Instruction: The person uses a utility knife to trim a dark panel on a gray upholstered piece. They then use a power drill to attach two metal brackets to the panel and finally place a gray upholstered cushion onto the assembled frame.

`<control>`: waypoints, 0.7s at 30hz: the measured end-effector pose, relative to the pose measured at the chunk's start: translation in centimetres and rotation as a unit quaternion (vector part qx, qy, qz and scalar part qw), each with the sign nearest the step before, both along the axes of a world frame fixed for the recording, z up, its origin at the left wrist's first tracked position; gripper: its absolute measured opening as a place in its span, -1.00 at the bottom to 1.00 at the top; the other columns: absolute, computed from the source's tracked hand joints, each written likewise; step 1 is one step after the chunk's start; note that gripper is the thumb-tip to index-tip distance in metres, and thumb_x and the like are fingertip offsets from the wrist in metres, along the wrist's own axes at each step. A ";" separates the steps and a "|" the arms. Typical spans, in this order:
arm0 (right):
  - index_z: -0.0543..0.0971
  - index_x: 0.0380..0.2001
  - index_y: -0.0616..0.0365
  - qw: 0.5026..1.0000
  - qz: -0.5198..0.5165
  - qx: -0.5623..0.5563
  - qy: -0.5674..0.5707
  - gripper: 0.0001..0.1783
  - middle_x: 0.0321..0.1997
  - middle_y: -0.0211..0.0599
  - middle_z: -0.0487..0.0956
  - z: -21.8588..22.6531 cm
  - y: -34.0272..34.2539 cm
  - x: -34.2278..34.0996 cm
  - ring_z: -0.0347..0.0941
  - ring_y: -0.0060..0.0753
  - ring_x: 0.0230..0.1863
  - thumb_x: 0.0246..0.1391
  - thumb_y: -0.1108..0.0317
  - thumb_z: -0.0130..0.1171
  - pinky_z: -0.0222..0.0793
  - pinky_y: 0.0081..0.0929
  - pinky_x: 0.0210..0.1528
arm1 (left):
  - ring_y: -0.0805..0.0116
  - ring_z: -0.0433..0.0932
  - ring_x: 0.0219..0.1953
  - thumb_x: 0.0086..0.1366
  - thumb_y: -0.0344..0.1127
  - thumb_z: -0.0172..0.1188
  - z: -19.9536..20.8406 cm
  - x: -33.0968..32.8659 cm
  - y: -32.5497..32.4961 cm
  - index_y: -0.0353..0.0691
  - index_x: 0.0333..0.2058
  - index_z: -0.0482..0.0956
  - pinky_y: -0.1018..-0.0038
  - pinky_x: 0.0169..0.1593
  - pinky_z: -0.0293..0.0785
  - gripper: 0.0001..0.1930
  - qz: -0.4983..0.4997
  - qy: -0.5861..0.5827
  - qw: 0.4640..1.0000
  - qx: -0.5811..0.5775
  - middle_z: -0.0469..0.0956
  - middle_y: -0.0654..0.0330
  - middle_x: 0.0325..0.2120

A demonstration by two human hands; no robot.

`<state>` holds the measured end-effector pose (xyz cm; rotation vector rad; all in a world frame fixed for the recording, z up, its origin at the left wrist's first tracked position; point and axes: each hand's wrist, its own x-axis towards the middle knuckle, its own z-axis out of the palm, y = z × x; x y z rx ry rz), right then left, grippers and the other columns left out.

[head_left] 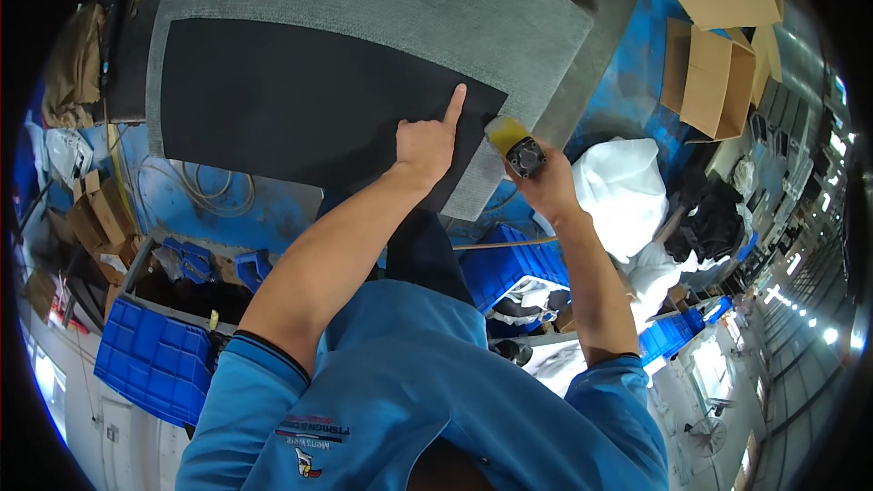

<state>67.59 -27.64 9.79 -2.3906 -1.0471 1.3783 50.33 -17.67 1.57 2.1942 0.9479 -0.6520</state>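
Grey mat (pixel 364 0); black sheet (pixel 291 100) under left fingers (pixel 456 105).

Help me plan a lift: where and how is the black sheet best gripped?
Likely pinch the black sheet by its left edge, coming from the left: it lies flat on the grey sheet, with the left hand and right hand toward its other end.

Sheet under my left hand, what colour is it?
The sheet is black, shown in the head view.
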 end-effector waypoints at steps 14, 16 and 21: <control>0.48 0.21 -0.07 0.978 0.170 0.106 -0.051 -0.30 -0.05 -0.09 0.62 -2.1 4.4 1.0 0.53 0.08 -0.03 -0.10 0.50 0.22 0.46 -0.17 -0.01 | 0.17 0.67 -0.52 0.20 -0.35 0.10 -0.9 -1.1 -0.2 -0.01 0.47 -0.21 0.07 -0.06 0.55 -0.07 -0.019 -0.042 0.998 0.042 0.66 0.10 -0.56; 0.48 0.21 -0.07 0.978 0.179 0.092 -0.052 -0.31 -0.05 -0.12 0.62 -2.4 4.7 1.0 0.53 0.07 -0.03 -0.10 0.51 0.21 0.46 -0.17 -0.01 | 0.17 0.67 -0.52 0.20 -0.36 0.11 -0.9 -1.0 -0.2 -0.01 0.47 -0.20 0.06 -0.07 0.55 -0.07 -0.016 -0.046 0.998 0.041 0.66 0.11 -0.56; 0.50 0.17 -0.05 0.978 0.187 0.084 -0.047 -0.35 -0.05 -0.13 0.62 -2.1 5.1 1.0 0.53 0.08 -0.04 -0.09 0.50 0.22 0.47 -0.18 -0.02 | 0.18 0.68 -0.51 0.19 -0.35 0.12 -0.8 -1.1 -0.3 -0.02 0.47 -0.20 0.06 -0.07 0.54 -0.06 -0.016 -0.045 0.998 0.037 0.66 0.11 -0.56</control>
